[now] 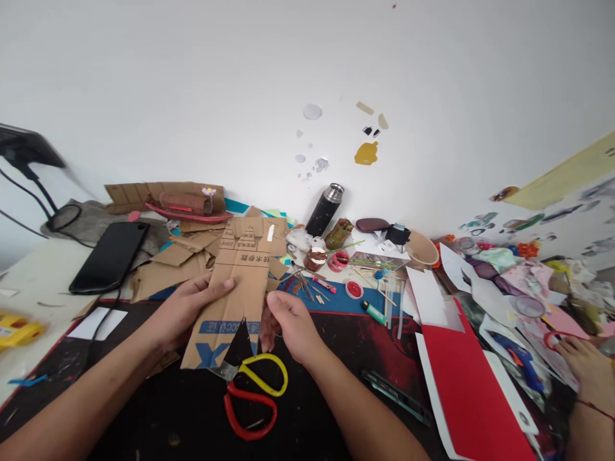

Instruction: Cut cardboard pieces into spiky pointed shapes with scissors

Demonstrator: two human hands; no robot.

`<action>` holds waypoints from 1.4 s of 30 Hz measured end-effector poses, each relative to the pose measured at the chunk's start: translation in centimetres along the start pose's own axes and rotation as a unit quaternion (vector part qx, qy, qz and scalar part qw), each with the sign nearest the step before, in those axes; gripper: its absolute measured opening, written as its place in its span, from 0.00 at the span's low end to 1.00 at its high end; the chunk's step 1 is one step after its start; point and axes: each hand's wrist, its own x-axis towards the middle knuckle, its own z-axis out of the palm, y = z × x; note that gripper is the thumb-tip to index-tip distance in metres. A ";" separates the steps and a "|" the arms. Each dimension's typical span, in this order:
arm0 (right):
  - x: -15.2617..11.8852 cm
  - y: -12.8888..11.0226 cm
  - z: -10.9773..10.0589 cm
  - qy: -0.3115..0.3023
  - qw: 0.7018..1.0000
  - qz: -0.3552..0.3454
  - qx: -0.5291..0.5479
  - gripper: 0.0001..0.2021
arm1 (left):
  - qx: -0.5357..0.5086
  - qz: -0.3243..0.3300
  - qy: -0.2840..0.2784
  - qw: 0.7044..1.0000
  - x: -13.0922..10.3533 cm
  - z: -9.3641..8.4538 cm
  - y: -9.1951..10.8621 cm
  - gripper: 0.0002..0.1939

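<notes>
My left hand (199,304) grips a piece of brown printed cardboard (243,275) by its left side, thumb on top and fingers beneath. On the opposite edge, my right hand (293,326) pinches the narrow strip beside a pointed split that runs up from the near edge. Blue and black print marks the cardboard. Under its near end lies a pair of scissors (252,397) with one yellow and one red handle, on the dark mat (177,410). Their blades are partly hidden by the cardboard, and neither hand touches the handles.
Cardboard scraps (177,256) and a black phone (109,256) lie left. Behind are a black flask (324,211), small jars (316,253) and sticks. A cutter knife (396,397) and red sheet (473,384) lie right. Another person's hand (581,358) is at the far right.
</notes>
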 end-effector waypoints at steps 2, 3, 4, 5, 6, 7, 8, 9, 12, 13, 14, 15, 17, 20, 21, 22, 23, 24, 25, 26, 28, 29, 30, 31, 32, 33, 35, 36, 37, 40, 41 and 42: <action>0.3 0.3 0.5 0.018 1.000 -0.007 -0.008 0.35 | 0.019 -0.004 -0.010 1.000 0.0 0.1 -0.3 0.27; 0.3 0.6 0.8 0.035 0.999 -0.009 -0.009 0.34 | 0.032 -0.006 -0.013 0.999 0.1 0.2 -0.4 0.27; 0.3 0.9 1.0 0.054 0.998 -0.009 -0.010 0.34 | 0.048 -0.007 -0.017 0.999 0.1 0.2 -0.5 0.27; 0.3 1.2 1.1 0.072 0.997 -0.010 -0.013 0.33 | 0.067 -0.002 -0.019 0.998 0.3 0.1 -0.5 0.28; 0.2 1.5 1.1 0.087 0.996 -0.013 -0.020 0.32 | 0.091 0.016 -0.016 0.996 0.5 0.0 -0.6 0.28; 0.0 1.8 1.1 0.101 0.994 -0.018 -0.031 0.31 | 0.124 0.050 -0.006 0.991 0.6 -0.1 -0.6 0.29; -0.2 2.0 1.0 0.114 0.992 -0.028 -0.048 0.30 | 0.159 0.099 0.011 0.982 0.8 -0.4 -0.5 0.30; -0.4 2.1 0.9 0.125 0.989 -0.040 -0.067 0.30 | 0.206 0.165 0.041 0.964 1.0 -0.7 -0.5 0.30; -0.9 2.2 0.4 0.156 0.978 -0.075 -0.118 0.28 | 0.312 0.321 0.129 0.885 0.8 -1.6 -0.3 0.25; -1.0 2.1 0.3 0.165 0.974 -0.083 -0.130 0.28 | 0.350 0.336 0.129 0.865 0.4 -1.7 -0.4 0.23; -1.0 2.1 0.2 0.173 0.971 -0.089 -0.140 0.28 | 0.396 0.339 0.111 0.846 0.0 -1.7 -0.5 0.21; -1.1 2.2 0.1 0.180 0.968 -0.094 -0.147 0.27 | 0.439 0.330 0.079 0.832 -0.4 -1.5 -0.6 0.19; -1.0 2.3 0.1 0.184 0.965 -0.097 -0.159 0.27 | 0.499 0.314 0.012 0.808 -1.3 -1.0 -1.1 0.14; -1.0 2.7 0.1 0.184 0.963 -0.096 -0.172 0.26 | 0.568 0.301 -0.069 0.763 -2.0 -0.1 -1.9 0.09; -1.0 2.8 0.1 0.184 0.962 -0.098 -0.176 0.25 | 0.583 0.302 -0.080 0.750 -2.0 0.0 -2.1 0.08; -1.0 2.9 0.1 0.185 0.961 -0.100 -0.179 0.25 | 0.595 0.305 -0.083 0.739 -2.1 0.2 -2.3 0.08; -1.0 3.0 0.1 0.185 0.960 -0.102 -0.183 0.25 | 0.606 0.309 -0.081 0.729 -2.1 0.2 -2.5 0.08; -1.1 3.1 0.1 0.185 0.959 -0.103 -0.187 0.25 | 0.616 0.313 -0.077 0.719 -2.1 0.2 -2.6 0.08; -1.1 3.1 0.1 0.185 0.958 -0.104 -0.191 0.24 | 0.627 0.317 -0.073 0.708 -2.1 0.3 -2.7 0.08; -1.1 3.2 0.1 0.185 0.957 -0.105 -0.195 0.24 | 0.636 0.321 -0.071 0.698 -2.1 0.3 -2.8 0.08; -1.2 3.2 0.1 0.185 0.956 -0.106 -0.201 0.24 | 0.654 0.330 -0.069 0.677 -2.1 0.3 -2.9 0.08; -1.2 3.2 0.2 0.184 0.956 -0.106 -0.202 0.24 | 0.661 0.334 -0.068 0.669 -2.1 0.3 -3.0 0.09; -1.2 3.2 0.3 0.183 0.956 -0.105 -0.202 0.24 | 0.667 0.335 -0.067 0.662 -2.2 0.4 -3.1 0.09; -1.2 3.2 0.3 0.181 0.957 -0.105 -0.203 0.23 | 0.671 0.336 -0.064 0.658 -2.2 0.4 -3.1 0.10; -1.3 3.2 0.4 0.179 0.957 -0.107 -0.204 0.23 | 0.673 0.336 -0.061 0.656 -2.2 0.4 -3.2 0.10; -1.3 3.2 0.4 0.177 0.956 -0.109 -0.207 0.23 | 0.673 0.336 -0.057 0.657 -2.3 0.5 -3.3 0.10; -1.3 3.2 0.4 0.174 0.954 -0.113 -0.215 0.22 | 0.676 0.337 -0.049 0.654 -2.3 0.5 -3.5 0.09; -1.3 3.3 0.5 0.174 0.953 -0.113 -0.219 0.22 | 0.680 0.338 -0.047 0.649 -2.3 0.5 -3.5 0.09; -1.3 3.3 0.5 0.174 0.953 -0.113 -0.222 0.22 | 0.686 0.340 -0.046 0.641 -2.3 0.5 -3.6 0.10; -1.3 3.5 0.4 0.176 0.950 -0.119 -0.230 0.22 | 0.707 0.347 -0.049 0.614 -2.3 0.5 -3.8 0.12; -1.2 3.6 0.4 0.177 0.948 -0.124 -0.232 0.22 | 0.713 0.349 -0.051 0.606 -2.4 0.4 -3.8 0.13; -1.2 3.7 0.4 0.177 0.947 -0.129 -0.234 0.22 | 0.719 0.351 -0.053 0.598 -2.4 0.4 -3.9 0.14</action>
